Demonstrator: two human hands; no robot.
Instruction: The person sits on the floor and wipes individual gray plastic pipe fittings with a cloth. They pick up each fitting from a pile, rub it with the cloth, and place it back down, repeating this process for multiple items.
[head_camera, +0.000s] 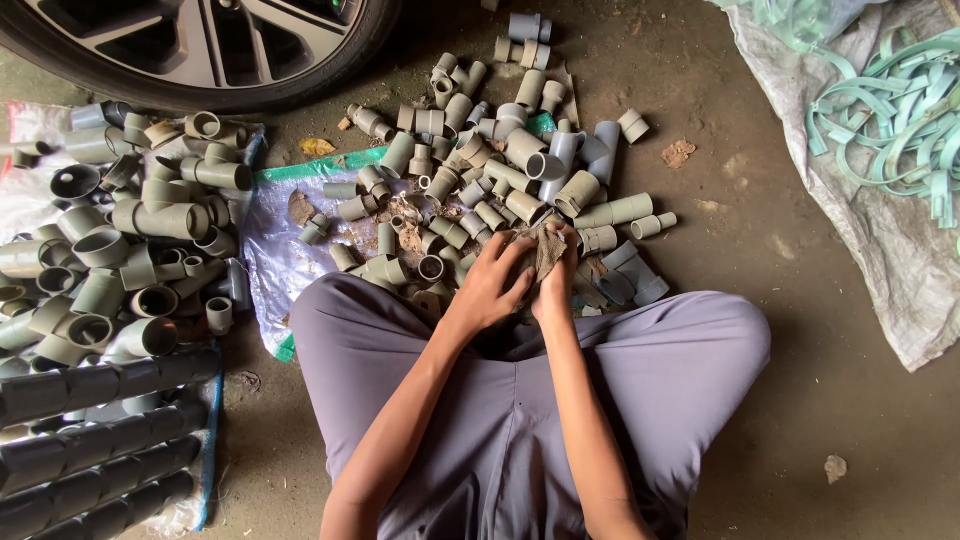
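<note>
both hands, left (487, 285) and right (556, 285), closed on a limp, light brown rag (545, 245), best pinched at edges.

Workshop yard: pipe fittings (480, 160) heaped beside a car wheel (200, 45).

pipe fittings (500, 170) – grey plastic, matt, dusty | rag (546, 250) – brown cloth, rough | floor (800, 330) – bare concrete, rough | trousers (500, 400) – smooth lilac cloth

Both hands (525, 275) rub a brown rag (547, 248) over grey pipe fittings (480, 160)
</note>
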